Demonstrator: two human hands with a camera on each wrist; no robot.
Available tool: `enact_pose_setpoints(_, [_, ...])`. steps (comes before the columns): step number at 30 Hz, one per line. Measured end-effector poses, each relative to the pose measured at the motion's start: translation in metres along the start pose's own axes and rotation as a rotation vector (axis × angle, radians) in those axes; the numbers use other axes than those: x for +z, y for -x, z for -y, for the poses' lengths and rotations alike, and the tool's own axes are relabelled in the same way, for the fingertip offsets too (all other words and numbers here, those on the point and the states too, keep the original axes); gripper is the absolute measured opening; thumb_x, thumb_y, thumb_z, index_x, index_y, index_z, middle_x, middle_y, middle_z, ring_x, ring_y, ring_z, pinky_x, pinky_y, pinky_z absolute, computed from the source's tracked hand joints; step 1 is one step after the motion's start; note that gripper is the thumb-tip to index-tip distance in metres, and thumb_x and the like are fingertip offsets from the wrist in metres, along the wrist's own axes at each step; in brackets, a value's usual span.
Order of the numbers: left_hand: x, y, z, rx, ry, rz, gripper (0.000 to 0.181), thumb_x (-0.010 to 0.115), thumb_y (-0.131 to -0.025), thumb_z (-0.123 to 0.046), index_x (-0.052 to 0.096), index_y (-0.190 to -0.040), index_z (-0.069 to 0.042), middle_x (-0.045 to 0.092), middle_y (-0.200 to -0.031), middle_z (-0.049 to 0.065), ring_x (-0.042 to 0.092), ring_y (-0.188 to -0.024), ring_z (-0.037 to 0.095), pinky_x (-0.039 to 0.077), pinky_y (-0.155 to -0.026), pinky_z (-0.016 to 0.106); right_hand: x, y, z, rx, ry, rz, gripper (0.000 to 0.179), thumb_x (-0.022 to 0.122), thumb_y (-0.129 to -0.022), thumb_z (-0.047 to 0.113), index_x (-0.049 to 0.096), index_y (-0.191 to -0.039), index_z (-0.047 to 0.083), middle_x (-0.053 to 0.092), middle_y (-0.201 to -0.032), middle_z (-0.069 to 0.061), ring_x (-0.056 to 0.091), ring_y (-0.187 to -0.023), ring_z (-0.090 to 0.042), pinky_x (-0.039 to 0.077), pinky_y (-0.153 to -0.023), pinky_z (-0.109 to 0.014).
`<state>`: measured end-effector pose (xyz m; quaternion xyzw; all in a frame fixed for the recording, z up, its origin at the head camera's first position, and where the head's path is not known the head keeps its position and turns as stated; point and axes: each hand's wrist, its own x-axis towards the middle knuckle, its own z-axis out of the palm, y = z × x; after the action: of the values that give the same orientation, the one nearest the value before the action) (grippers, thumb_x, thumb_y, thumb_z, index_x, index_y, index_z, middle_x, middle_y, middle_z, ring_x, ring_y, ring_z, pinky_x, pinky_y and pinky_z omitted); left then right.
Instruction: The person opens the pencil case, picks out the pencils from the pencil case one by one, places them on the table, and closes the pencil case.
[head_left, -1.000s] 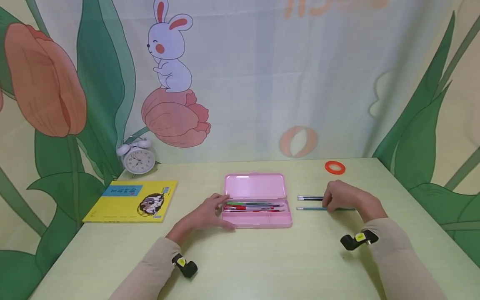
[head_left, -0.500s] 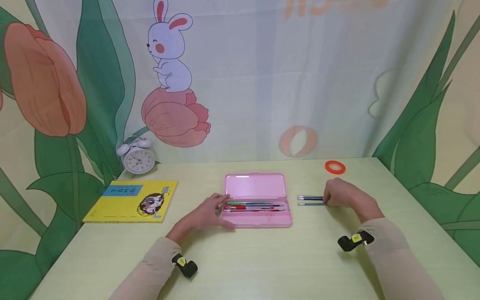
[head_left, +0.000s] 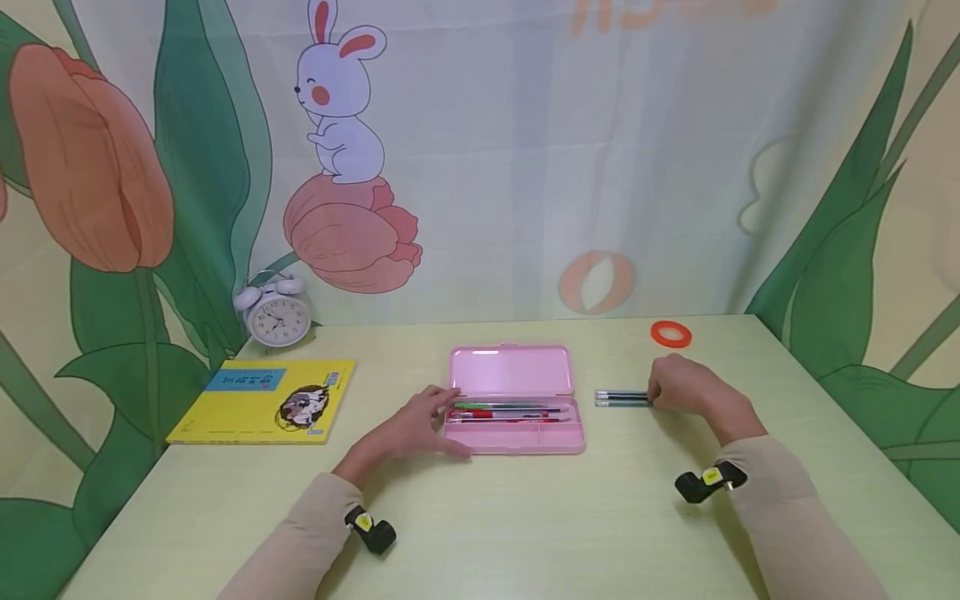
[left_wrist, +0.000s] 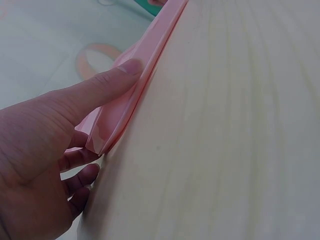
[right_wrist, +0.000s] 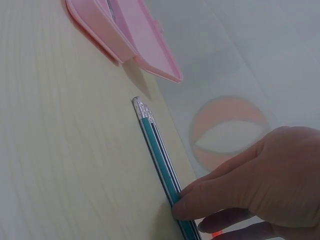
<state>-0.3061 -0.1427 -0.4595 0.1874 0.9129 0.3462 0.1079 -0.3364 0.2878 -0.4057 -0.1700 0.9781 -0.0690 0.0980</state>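
Note:
A pink pencil case (head_left: 495, 437) lies with its lid open on the table, several pens (head_left: 510, 413) inside. My left hand (head_left: 408, 429) holds its left end; in the left wrist view the thumb lies on the front wall of the case (left_wrist: 116, 112) and the fingers bend around the corner. To the right of the case, my right hand (head_left: 690, 387) pinches a small bundle of pencils (head_left: 622, 399) lying side by side. The right wrist view shows the thumb against a teal pencil (right_wrist: 156, 145), with dark striped ones alongside. The pencils' far ends are hidden by the hand.
A yellow book (head_left: 255, 417) lies at the left, with a white alarm clock (head_left: 278, 322) behind it. An orange-red ring (head_left: 671, 334), like a tape roll, sits near the back edge beyond my right hand. A printed curtain (head_left: 487, 167) hangs behind the table.
The teal pencil, earlier apart and nearer the front, has been slid away from me until it lies against the dark pencils. My left hand and the case have not moved.

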Motion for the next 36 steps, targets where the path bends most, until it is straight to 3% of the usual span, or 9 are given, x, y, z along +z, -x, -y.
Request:
enact_pose_setpoints(29, [0.001, -0.001, 0.003, 0.013, 0.007, -0.007, 0.108, 0.091, -0.067, -0.049, 0.039, -0.155, -0.016, 0.039, -0.150, 0.009, 0.036, -0.138, 0.031, 0.035, -0.111, 0.055, -0.001, -0.002, -0.002, 0.050, -0.038, -0.007, 0.011, 0.076, -0.084, 0.000, 0.079, -0.094, 0.005, 0.069, -0.086, -0.004, 0.058, -0.075, -0.021, 0.057, -0.079, -0.042])
enact_pose_setpoints(36, [0.002, -0.002, 0.003, 0.010, 0.002, -0.008, 0.108, 0.091, -0.066, -0.050, 0.039, -0.155, -0.017, 0.039, -0.150, 0.010, 0.036, -0.138, 0.031, 0.035, -0.111, 0.055, -0.004, -0.003, 0.010, 0.032, -0.004, -0.033, 0.015, 0.078, -0.085, 0.004, 0.078, -0.099, 0.006, 0.068, -0.087, -0.004, 0.058, -0.077, -0.021, 0.057, -0.078, -0.040])
